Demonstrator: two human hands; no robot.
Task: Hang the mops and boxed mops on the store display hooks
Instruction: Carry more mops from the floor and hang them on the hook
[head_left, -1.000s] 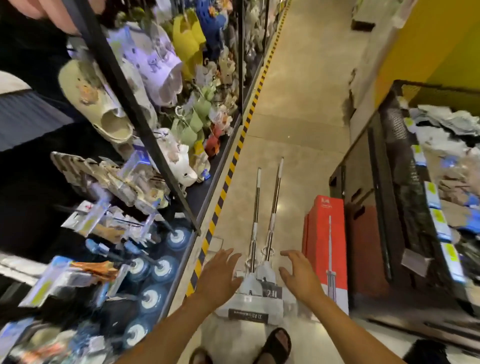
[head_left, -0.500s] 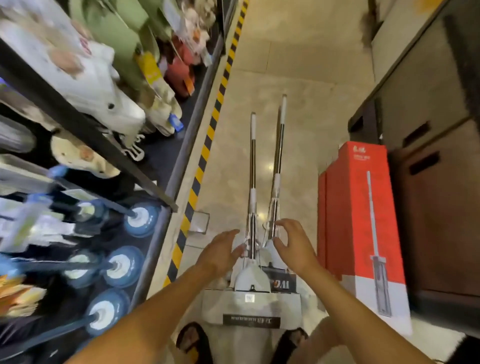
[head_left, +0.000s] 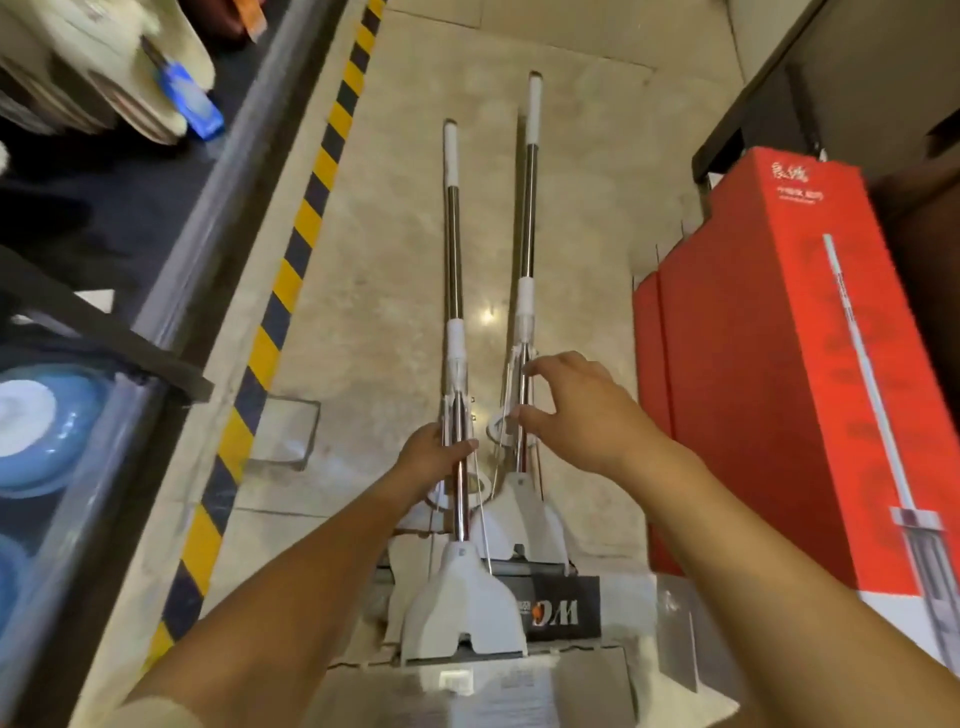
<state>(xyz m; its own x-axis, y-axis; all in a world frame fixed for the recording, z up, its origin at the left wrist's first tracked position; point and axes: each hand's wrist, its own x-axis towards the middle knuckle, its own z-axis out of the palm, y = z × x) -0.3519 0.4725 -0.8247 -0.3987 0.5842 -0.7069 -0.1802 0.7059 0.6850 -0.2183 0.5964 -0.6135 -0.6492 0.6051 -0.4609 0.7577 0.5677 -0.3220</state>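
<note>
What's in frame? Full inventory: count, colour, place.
left mop: one, white head, steel pole, lying centre, handle pointing away
right mop: one, same colours, lying just right of it
boxed mops: at least two, red, standing at right
hazard tape: one strip, yellow-black, left of the mops
round goods: two partly seen, blue-white, lower left
cabinet: one, dark, upper right
left hand: grips left mop's pole
right hand: fingertips at right mop's pole, grip unclear
</note>
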